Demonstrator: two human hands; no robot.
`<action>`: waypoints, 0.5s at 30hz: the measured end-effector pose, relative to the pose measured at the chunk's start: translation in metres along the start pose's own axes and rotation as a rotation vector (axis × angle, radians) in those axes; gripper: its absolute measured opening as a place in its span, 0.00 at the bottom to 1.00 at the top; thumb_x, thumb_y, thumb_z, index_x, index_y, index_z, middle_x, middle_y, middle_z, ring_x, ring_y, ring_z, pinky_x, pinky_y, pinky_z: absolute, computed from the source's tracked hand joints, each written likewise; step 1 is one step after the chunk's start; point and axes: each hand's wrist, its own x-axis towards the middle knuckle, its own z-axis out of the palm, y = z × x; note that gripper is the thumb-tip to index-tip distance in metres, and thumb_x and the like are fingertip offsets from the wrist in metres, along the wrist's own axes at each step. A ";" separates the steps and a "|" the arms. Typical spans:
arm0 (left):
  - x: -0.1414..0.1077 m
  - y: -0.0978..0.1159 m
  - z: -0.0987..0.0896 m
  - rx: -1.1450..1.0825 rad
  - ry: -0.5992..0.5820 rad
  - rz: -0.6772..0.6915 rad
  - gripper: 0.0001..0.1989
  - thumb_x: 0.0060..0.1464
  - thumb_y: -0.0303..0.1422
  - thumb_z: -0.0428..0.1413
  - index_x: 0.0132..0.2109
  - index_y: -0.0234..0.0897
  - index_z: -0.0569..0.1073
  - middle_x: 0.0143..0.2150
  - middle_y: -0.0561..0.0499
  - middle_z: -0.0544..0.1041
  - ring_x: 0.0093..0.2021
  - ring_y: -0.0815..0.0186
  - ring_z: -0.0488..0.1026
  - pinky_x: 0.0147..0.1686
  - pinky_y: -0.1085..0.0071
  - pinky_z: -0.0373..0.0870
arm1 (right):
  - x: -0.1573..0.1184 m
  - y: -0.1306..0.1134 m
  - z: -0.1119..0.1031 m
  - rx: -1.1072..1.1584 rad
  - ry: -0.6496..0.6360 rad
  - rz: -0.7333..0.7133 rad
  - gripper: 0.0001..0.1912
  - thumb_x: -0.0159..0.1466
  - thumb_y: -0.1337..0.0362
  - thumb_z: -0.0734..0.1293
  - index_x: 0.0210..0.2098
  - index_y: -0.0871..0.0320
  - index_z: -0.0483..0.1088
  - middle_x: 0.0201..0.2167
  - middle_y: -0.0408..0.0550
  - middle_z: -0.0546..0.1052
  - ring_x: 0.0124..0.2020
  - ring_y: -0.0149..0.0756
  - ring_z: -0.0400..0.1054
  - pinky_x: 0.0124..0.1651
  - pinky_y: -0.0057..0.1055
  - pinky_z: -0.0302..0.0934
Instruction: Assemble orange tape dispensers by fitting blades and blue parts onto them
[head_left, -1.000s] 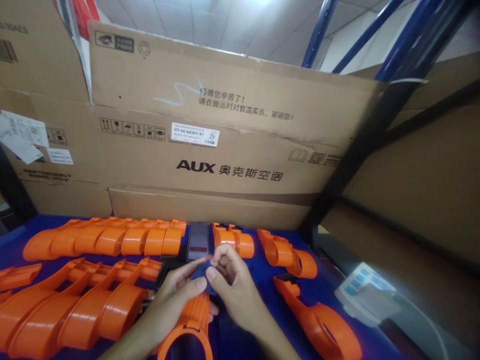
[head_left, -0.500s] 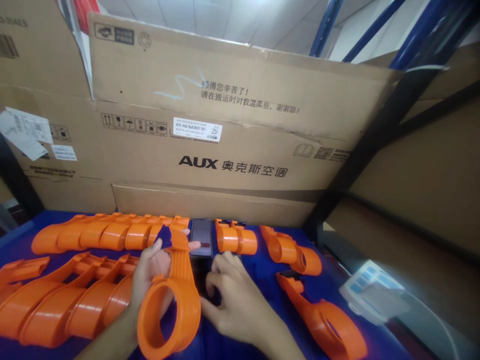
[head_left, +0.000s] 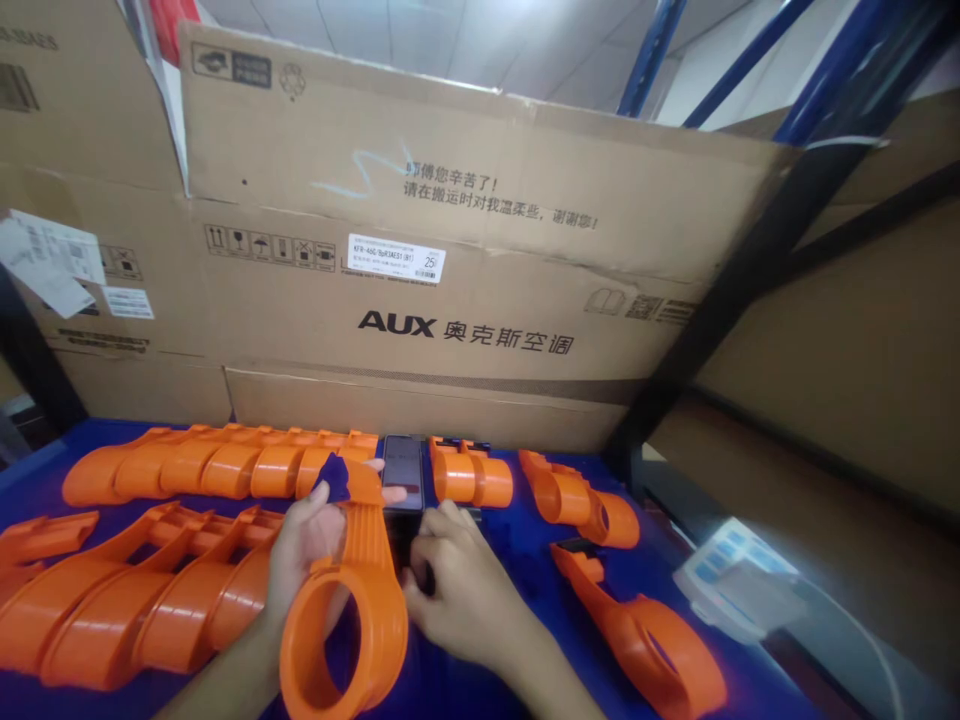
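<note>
My left hand holds an orange tape dispenser, its round ring toward me and its upper end between thumb and fingers. A dark blue piece sits at that upper end, beside my thumb. To the right of the dispenser, my right hand is closed, fingers curled down over a dark object. What its fingertips hold is hidden. A phone lies just beyond both hands.
Rows of orange dispensers cover the left of the blue surface. Other orange pieces lie behind my right hand and at right, near a white device. Cardboard stands behind.
The dispenser in my left hand has shifted slightly right. My right hand's fingers have curled a little more, still beside the phone.
</note>
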 end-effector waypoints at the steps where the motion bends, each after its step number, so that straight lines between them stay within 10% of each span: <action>1: 0.001 0.000 -0.002 -0.027 -0.037 -0.022 0.33 0.56 0.49 0.59 0.62 0.31 0.73 0.43 0.38 0.84 0.45 0.45 0.80 0.44 0.57 0.74 | 0.001 0.001 0.000 0.028 0.026 0.025 0.11 0.57 0.72 0.68 0.22 0.56 0.64 0.31 0.46 0.71 0.38 0.41 0.64 0.42 0.37 0.58; 7: -0.001 -0.002 -0.005 -0.053 -0.150 -0.108 0.35 0.61 0.46 0.55 0.69 0.31 0.65 0.42 0.39 0.85 0.36 0.52 0.82 0.41 0.60 0.76 | 0.003 0.015 -0.012 0.148 0.332 0.171 0.12 0.60 0.72 0.67 0.22 0.55 0.64 0.27 0.44 0.71 0.36 0.40 0.66 0.42 0.36 0.58; 15: -0.009 -0.026 0.011 0.044 -0.145 -0.098 0.27 0.58 0.38 0.62 0.63 0.40 0.73 0.55 0.41 0.82 0.56 0.44 0.78 0.59 0.48 0.69 | 0.003 0.033 -0.025 0.134 0.643 0.251 0.13 0.58 0.71 0.67 0.20 0.54 0.62 0.24 0.43 0.71 0.32 0.40 0.65 0.40 0.36 0.58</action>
